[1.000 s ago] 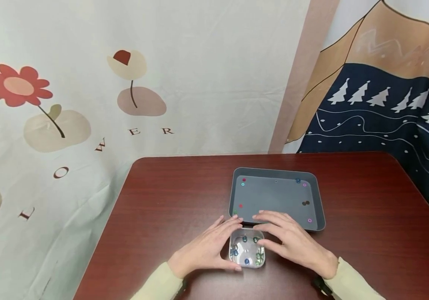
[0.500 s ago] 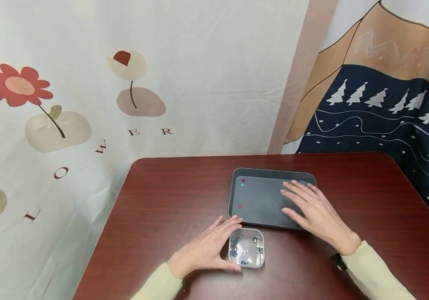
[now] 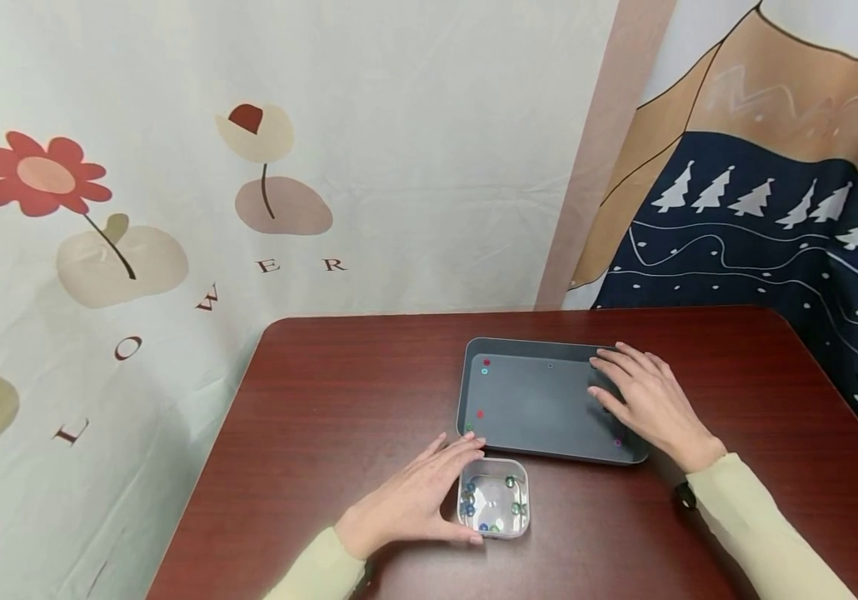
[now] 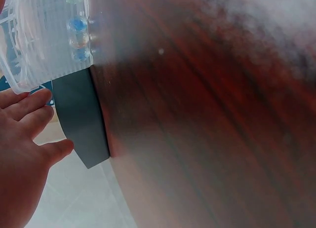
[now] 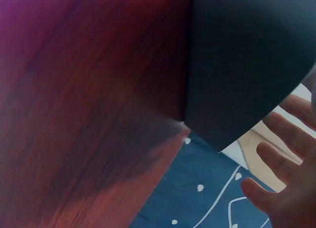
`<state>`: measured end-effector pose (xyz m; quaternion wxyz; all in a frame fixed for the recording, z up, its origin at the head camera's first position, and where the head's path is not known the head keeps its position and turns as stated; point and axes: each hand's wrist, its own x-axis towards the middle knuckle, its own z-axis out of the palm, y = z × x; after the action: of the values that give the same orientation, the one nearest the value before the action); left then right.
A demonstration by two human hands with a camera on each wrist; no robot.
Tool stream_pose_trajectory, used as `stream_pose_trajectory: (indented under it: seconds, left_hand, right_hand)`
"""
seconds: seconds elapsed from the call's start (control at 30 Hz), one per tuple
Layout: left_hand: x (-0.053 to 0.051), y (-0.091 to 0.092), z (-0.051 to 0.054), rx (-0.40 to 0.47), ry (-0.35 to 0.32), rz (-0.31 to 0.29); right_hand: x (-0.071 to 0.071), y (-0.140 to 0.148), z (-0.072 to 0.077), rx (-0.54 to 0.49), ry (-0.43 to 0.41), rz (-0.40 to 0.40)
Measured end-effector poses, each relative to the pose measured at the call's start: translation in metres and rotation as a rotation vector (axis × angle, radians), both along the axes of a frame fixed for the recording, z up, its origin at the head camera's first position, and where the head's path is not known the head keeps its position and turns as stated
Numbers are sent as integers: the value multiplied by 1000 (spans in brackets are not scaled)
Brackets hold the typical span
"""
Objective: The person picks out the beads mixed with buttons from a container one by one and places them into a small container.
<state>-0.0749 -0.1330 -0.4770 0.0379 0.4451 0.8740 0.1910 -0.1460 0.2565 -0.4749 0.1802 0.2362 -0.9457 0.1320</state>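
A small clear square box (image 3: 491,503) holds several glass marbles (image 3: 510,482), blue and green, on its bottom. Alongside its left side lies my left hand (image 3: 417,504), thumb near the front corner and fingertips by the far corner. In the left wrist view the fingertips are close to the box rim (image 4: 22,87); whether they press on it I cannot tell. My right hand (image 3: 650,408) hovers with spread fingers over the right end of a grey tray (image 3: 526,408), covering part of it. Nothing shows between its fingers in the right wrist view.
Small coloured rings and dots lie in the tray, among them a red dot (image 3: 480,414) and a cyan ring (image 3: 485,372). Both tray and box stand on a reddish-brown wooden table (image 3: 346,400). A printed curtain (image 3: 429,150) hangs behind the table.
My right hand has moved from above the box to the right, over the tray's right end. A blue marble at the box's far side has shifted. The left hand stays in place.
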Motion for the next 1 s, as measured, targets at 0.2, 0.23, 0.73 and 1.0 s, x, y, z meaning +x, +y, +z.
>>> stream_pose_trajectory:
  seconds: [0.2, 0.23, 0.73, 1.0]
  left_hand:
    - [0, 0, 0, 5, 0, -3]
    - [0, 0, 0, 6, -2, -3]
    - [0, -1, -2, 26, 0, -2]
    - [0, 0, -2, 21, 8, -4]
  right_hand:
    - [-10, 5, -4, 25, 4, -5]
    - [-11, 5, -4, 27, 4, -6]
    - [-24, 8, -14, 26, -143, -55]
    - [-28, 8, -12, 38, -245, -87]
